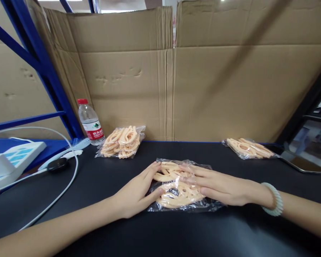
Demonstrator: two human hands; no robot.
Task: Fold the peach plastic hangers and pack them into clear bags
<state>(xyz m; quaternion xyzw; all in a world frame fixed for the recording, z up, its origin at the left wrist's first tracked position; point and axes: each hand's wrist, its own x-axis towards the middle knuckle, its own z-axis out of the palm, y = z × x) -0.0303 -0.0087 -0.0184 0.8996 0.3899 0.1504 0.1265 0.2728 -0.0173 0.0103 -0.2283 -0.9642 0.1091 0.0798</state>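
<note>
A clear plastic bag of peach-coloured looped pieces (173, 191) lies flat on the black table in front of me. What exactly the pieces are, I cannot tell. My left hand (136, 194) rests against the bag's left side, fingers stretched toward its top corner and thumb apart on the lower part. From the other side my right hand (222, 185) lies over the bag's right part with its fingers extended, covering some of the pieces. A pale beaded bracelet (273, 200) circles the right wrist.
Several similar bags are stacked (121, 142) at the back left beside a water bottle (91, 123). Another bag (248, 148) lies back right. A white cable (76, 167) loops from a power strip (18, 157) at left. Cardboard (128, 89) walls the rear.
</note>
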